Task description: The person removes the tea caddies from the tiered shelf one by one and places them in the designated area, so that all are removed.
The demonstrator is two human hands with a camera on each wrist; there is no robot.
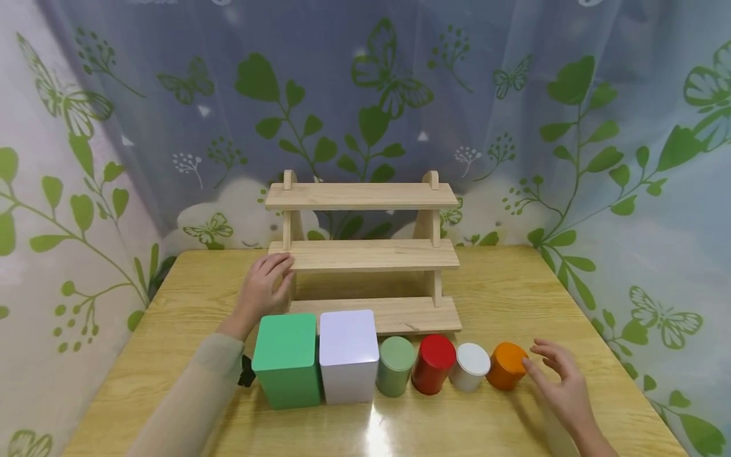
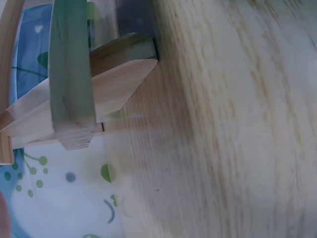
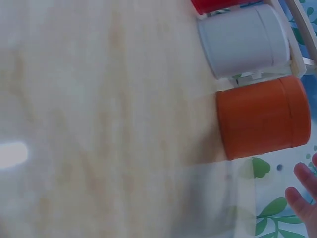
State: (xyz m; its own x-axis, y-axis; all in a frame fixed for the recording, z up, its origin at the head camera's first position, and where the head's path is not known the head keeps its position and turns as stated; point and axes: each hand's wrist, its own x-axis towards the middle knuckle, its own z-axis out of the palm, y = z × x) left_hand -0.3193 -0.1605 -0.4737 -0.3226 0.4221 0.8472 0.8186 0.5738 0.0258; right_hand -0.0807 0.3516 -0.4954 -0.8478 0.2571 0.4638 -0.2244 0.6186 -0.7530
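A three-tier wooden shelf (image 1: 365, 255) stands at the middle of the table. My left hand (image 1: 266, 287) is at its left side, fingertips at the left end of the middle board; whether they bear on it is hard to tell. Only the shelf's side frame (image 2: 74, 74) and a sliver of finger show in the left wrist view. Beside the orange canister (image 1: 507, 366), my right hand (image 1: 562, 387) has its fingers spread loosely. The thumb tip comes close to the canister in the head view, while the right wrist view shows fingers (image 3: 298, 202) apart from the orange canister (image 3: 265, 118).
In front of the shelf stand a green box (image 1: 288, 362), a lilac-white box (image 1: 349, 358), a pale green canister (image 1: 395, 366), a red canister (image 1: 434, 364) and a white canister (image 1: 470, 366) in one row. A patterned curtain (image 1: 342, 95) surrounds the wooden table (image 1: 188, 304).
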